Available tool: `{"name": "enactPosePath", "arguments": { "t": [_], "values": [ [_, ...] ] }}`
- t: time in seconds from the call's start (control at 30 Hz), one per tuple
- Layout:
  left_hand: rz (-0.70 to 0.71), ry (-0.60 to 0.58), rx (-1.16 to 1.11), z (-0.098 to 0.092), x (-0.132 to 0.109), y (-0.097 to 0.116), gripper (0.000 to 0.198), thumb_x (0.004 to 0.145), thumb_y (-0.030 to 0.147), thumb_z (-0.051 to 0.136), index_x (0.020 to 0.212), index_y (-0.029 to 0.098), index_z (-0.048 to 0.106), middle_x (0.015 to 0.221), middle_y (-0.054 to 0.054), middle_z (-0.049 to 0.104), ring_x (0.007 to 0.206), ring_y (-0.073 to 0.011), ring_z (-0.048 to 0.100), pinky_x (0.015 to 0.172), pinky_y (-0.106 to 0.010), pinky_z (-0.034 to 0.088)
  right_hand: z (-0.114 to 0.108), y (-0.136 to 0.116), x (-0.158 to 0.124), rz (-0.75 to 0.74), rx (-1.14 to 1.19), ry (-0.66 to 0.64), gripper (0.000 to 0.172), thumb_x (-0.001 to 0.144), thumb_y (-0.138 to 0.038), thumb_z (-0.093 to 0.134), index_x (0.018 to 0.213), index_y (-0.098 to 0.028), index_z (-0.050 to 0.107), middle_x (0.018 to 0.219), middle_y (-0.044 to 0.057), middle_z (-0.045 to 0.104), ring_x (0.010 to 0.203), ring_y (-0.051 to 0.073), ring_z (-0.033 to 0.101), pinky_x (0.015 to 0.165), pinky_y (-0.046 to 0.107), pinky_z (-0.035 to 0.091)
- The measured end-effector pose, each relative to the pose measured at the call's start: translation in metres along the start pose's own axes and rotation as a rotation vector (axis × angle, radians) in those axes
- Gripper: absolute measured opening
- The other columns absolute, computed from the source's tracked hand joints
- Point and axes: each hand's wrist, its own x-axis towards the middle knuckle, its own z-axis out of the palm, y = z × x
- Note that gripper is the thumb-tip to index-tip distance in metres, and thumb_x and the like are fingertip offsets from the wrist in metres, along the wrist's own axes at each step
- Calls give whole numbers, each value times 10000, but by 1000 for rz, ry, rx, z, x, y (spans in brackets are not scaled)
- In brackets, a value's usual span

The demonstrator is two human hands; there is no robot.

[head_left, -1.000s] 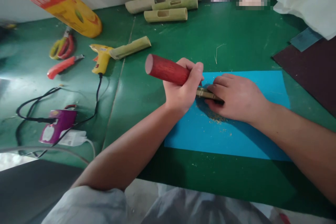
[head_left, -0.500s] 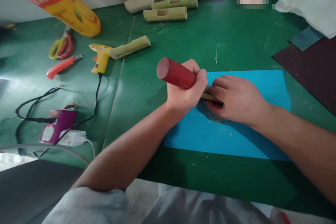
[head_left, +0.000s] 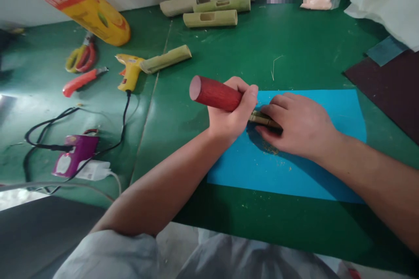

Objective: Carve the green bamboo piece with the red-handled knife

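My left hand [head_left: 231,113] is wrapped round the thick red wooden handle [head_left: 216,92] of a tool. The handle leans to the left, and its working end is hidden behind my fingers. My right hand [head_left: 299,122] grips a narrow bamboo piece [head_left: 262,118] and holds it down over a blue sheet [head_left: 304,181]. Only a short stretch of the bamboo shows between the two hands, close to the left fist. Fine shavings [head_left: 271,149] lie on the sheet just below it.
Cut bamboo tubes [head_left: 209,18] lie along the wall. On the left are a yellow glue gun [head_left: 130,73], a red-handled cutter [head_left: 80,83], scissors [head_left: 81,57], an orange bottle [head_left: 98,8] and a purple power adapter [head_left: 77,152] with cables. Dark sheets [head_left: 389,87] lie at right.
The red handle has tipped further to the left and lies flatter. A little more of the bamboo piece shows between my hands. The whole view has shifted slightly.
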Motion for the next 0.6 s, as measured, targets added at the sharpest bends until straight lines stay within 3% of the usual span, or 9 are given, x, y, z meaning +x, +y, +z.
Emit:
{"name": "enactPosePath", "arguments": {
  "t": [0.37, 0.6],
  "values": [
    [32, -54, 11, -5, -2, -3, 485, 962, 612, 709, 682, 227, 618, 665, 5, 628, 619, -143, 622, 629, -326, 525, 2, -1, 1, -45, -11, 12, 256, 968, -308, 546, 925, -176, 761, 878, 140, 699, 820, 269, 563, 703, 399, 317],
    [138, -137, 110, -11, 0, -5, 414, 997, 493, 665, 682, 231, 606, 643, -3, 606, 618, -156, 590, 597, -338, 476, 3, -2, -1, -36, -2, 27, 244, 976, -305, 549, 924, -185, 755, 890, 130, 689, 836, 263, 561, 704, 394, 312]
  ]
}}
